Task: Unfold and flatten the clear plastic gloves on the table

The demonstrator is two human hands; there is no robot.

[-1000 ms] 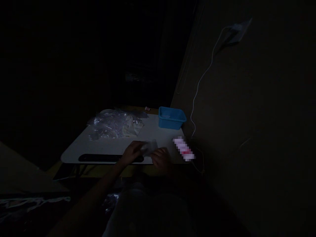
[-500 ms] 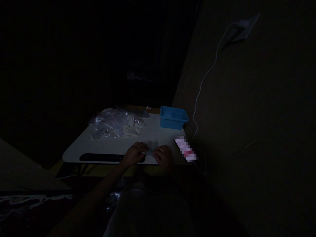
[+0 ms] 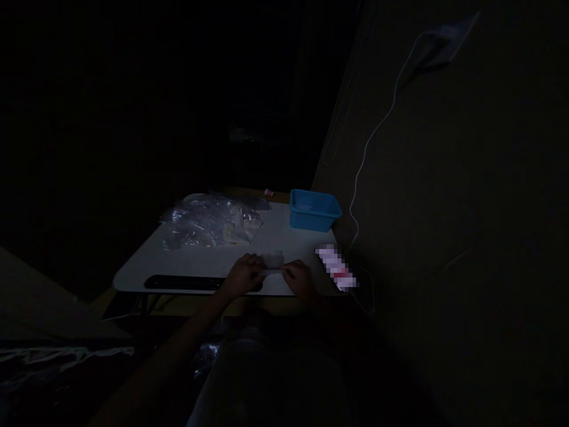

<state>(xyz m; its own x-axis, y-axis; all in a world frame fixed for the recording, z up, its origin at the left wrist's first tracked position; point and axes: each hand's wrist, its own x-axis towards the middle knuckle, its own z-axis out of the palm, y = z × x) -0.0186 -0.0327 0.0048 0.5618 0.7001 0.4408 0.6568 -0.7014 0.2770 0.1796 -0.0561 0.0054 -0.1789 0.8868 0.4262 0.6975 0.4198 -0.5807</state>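
Observation:
In dim light, a small clear plastic bag (image 3: 272,260) lies over the front part of the white table (image 3: 200,261). My left hand (image 3: 243,274) is closed on its near left edge, fingers bent. At the near right edge, my right hand (image 3: 299,277) pinches the same piece between thumb and fingers. A pale strip of the near edge stretches between the two hands. Fine detail of the bag is lost in the dark.
A heap of clear plastic bags (image 3: 204,219) covers the table's back left. A blue basket (image 3: 313,220) stands at the back right, with a phone (image 3: 335,268) nearer me. A white cable (image 3: 367,145) hangs along the right wall. A dark slot (image 3: 186,283) runs along the front edge.
My right hand has shifted its fingers to a pinch, and more of the bag's near edge now shows between the hands. The view has shifted slightly.

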